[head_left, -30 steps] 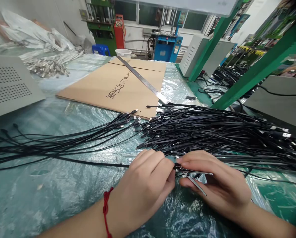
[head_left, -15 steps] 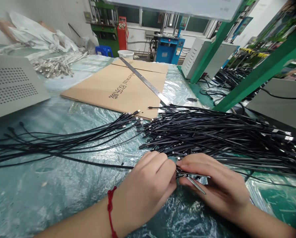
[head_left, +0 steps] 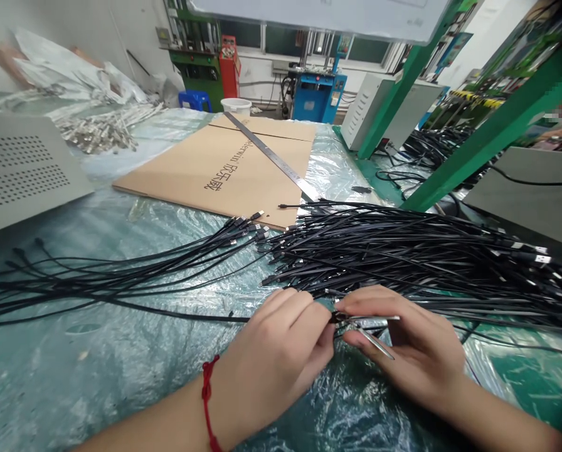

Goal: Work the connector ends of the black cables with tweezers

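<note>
My left hand [head_left: 283,342], with a red cord at the wrist, is closed around the end of a black cable [head_left: 187,316]. That cable runs off to the left across the plastic-covered table. Between the thumb and fingers of my right hand [head_left: 424,351] is a small pair of metal snips [head_left: 379,345], its two handles spread in a V. The jaws meet the cable end just beside my left fingertips; the exact contact is partly hidden by my fingers. Behind my hands lies a large heap of black cables [head_left: 403,251] with metal plugs.
A smaller bunch of black cables [head_left: 159,267] lies to the left. Beyond it are a flat cardboard sheet [head_left: 262,176] and a steel ruler [head_left: 271,154]. A grey perforated box [head_left: 27,169] stands at left, a green frame post [head_left: 394,107] at right.
The handles of the snips have spread wider as my right thumb and fingers parted. My left hand keeps its grip on the cable, and the view has shifted slightly.
</note>
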{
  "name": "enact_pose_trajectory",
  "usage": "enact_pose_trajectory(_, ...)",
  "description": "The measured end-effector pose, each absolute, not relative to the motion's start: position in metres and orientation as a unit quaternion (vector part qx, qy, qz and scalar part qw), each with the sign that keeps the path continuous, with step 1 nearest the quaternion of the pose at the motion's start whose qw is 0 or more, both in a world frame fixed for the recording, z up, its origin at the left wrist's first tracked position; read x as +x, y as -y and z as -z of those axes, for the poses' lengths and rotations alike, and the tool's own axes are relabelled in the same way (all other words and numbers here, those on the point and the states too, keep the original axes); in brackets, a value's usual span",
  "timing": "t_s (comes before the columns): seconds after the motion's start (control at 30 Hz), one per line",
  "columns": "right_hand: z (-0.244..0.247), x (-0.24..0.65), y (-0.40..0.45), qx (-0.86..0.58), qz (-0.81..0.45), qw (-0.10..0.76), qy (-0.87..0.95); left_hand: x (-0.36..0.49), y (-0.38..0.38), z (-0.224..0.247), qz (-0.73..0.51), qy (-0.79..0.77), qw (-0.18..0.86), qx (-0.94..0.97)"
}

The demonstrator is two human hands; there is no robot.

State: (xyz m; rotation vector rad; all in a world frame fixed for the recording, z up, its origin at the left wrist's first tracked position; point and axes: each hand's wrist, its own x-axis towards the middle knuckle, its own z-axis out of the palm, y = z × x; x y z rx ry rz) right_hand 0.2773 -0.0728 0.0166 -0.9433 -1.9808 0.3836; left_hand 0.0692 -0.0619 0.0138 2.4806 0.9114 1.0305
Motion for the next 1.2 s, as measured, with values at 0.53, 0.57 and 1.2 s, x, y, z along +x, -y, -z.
enact_pose_trajectory(0.53,-0.009,0.276,0.066,-0.469,-0.252,0.467,0.707,0.062,0.053,-0.014,-0.382,-0.301,0.032,0.873)
enact_pose_trajectory(0.57,-0.009,0.278,0.068,-0.444,-0.201,0.473,0.734,0.062,0.054,-0.015,-0.380,-0.302,0.033,0.874)
enact_pose_trajectory(1.2,-0.015,0.275,0.071,-0.354,-0.121,0.442,0.816,0.065,0.055,-0.015,-0.374,-0.295,0.033,0.879)
